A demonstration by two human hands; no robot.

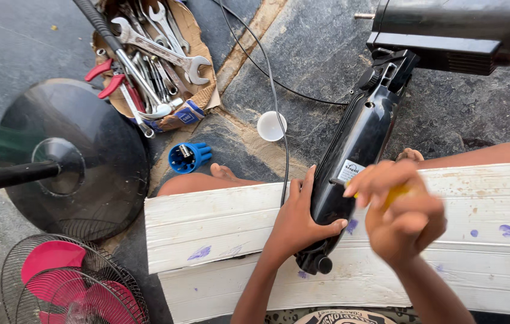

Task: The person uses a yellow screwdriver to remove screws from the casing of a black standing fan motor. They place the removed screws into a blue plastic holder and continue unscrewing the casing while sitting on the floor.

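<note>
My left hand (298, 217) grips the lower end of a glossy black fan neck housing (354, 150) that lies tilted across a white grooved board (207, 222). The housing's upper end joins a black motor body (453, 30) at the top right. My right hand (400, 210) is closed around a yellow tool handle (396, 194), probably a screwdriver, held just right of the housing; the hand is blurred and the tool's tip is hidden.
A round black fan base (93, 150) with its pole (3, 176) lies at left. Below it is a wire fan grille with red blades (69, 282). Wrenches and red pliers sit on cardboard (147, 54). A blue cylindrical part (186, 157), a white cap (271, 126) and a thin cable (273, 90) lie on the stone floor.
</note>
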